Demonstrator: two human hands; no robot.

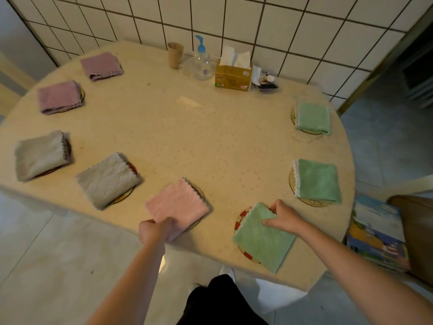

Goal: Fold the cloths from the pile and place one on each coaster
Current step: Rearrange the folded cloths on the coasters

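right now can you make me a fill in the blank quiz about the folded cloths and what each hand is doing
1. The left hand grips the near corner of the ____ cloth.
2. The right hand rests its fingers on the nearest ____ cloth.
3. Counting all of them, the table carries ____ folded cloths.
4. The tissue box stands beside a pump bottle with a ____ top.

Missing words: pink; green; eight; blue
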